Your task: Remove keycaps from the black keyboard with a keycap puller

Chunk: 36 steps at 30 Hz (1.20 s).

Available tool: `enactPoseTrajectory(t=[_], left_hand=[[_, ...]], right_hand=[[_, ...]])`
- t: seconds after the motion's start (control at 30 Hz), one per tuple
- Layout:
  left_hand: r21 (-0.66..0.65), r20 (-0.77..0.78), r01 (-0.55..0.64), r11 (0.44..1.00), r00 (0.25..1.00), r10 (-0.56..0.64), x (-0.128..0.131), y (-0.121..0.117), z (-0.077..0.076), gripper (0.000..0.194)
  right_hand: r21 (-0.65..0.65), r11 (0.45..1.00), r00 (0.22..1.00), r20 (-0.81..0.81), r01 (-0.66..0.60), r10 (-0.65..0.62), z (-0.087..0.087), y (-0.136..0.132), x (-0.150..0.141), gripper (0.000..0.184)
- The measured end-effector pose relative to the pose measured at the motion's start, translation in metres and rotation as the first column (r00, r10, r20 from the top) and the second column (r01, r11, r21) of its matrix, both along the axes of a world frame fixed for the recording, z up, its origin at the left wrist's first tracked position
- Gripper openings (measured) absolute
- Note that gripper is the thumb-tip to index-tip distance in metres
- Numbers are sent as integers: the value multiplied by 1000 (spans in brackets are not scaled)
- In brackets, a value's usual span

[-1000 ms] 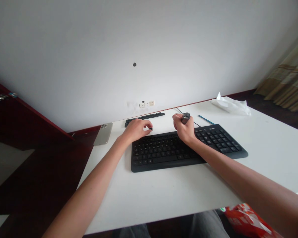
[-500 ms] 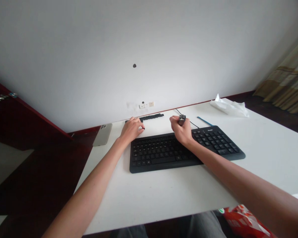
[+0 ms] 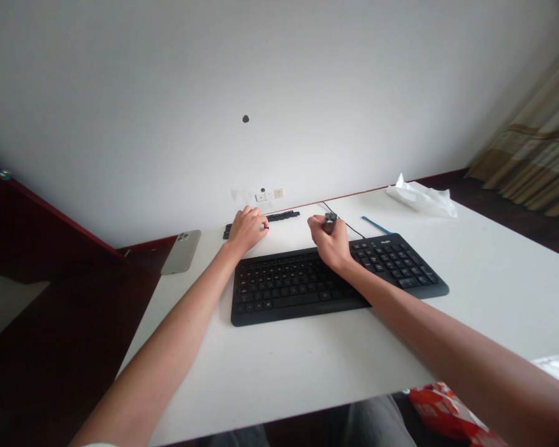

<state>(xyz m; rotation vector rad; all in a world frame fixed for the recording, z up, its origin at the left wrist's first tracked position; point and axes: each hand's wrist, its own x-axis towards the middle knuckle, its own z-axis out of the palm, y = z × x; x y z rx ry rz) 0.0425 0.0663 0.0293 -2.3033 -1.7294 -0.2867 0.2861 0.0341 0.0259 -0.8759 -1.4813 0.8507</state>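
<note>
Black keyboard (image 3: 291,290) flat on the white table (image 3: 261,379); above, a right hand (image 3: 331,243) clamped round a dark tool (image 3: 330,221); in the pinched left hand (image 3: 246,228), a small dark piece (image 3: 266,228); perhaps a slip from too slight a hold, or, from a careless nudge, a scattering of the adjacent row of dark pieces (image 3: 284,216)

A wide, flat keyboard of black plastic (image 3: 298,299) lies face up on the white desk (image 3: 261,366), roughly in line with its near edge, number pad to the right; the right hand (image 3: 330,245) and forearm block my view of some keys. A dark tool with a squarish end (image 3: 330,221) juts up from that fist, its lower part hidden. The left hand (image 3: 246,231) pinches a tiny black piece (image 3: 264,228), too small to make out. Behind it, small black blocky pieces (image 3: 284,216) form a line.
</note>
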Motion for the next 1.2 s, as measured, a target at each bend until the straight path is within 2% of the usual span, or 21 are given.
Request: enactPoseTrajectory(t=[0.17, 0.8, 0.9, 1.03, 1.1, 1.2], left_hand=[[22, 35, -15, 1000, 999, 14, -4, 3, -6, 19], [57, 71, -73, 996, 995, 69, -6, 3, -10, 17], [77, 89, -73, 994, 994, 66, -1, 1, -5, 20], [58, 206, -54, 997, 978, 41, 18, -6, 9, 24], [9, 295, -4, 1000, 956, 1, 34, -19, 16, 23], [-86, 409, 111, 990, 910, -67, 63, -54, 20, 28]], right_hand=[[6, 1000, 1000, 20, -3, 2, 1, -1, 0, 45], [23, 1000, 999, 43, -11, 10, 6, -6, -2, 46], [-38, 998, 998, -48, -45, 44, 6, -2, -3, 45], [-228, 955, 945, -304, -191, 117, 6, 7, -3, 46], [-282, 922, 905, -403, -264, 136, 8, 11, -2, 44], [-313, 889, 869, -467, -336, 164, 10, 13, 0, 42]])
